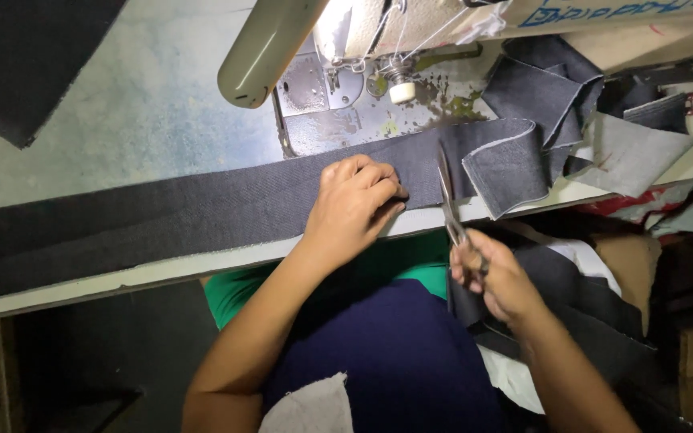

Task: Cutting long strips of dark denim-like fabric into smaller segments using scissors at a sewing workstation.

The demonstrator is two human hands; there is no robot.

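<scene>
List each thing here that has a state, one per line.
Denim strip: flat on table, pinned by left hand.
Scissors: in right hand, blades at strip, open or shut unclear.
Cut pieces: piled, curled.
Sewing machine: not stitching the strip.

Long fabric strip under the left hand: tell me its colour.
Dark charcoal-grey denim strip, seen best in the head view.

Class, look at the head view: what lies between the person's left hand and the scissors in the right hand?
Only a short stretch of the dark denim strip separates the left hand from the scissors held by the right hand.
</scene>
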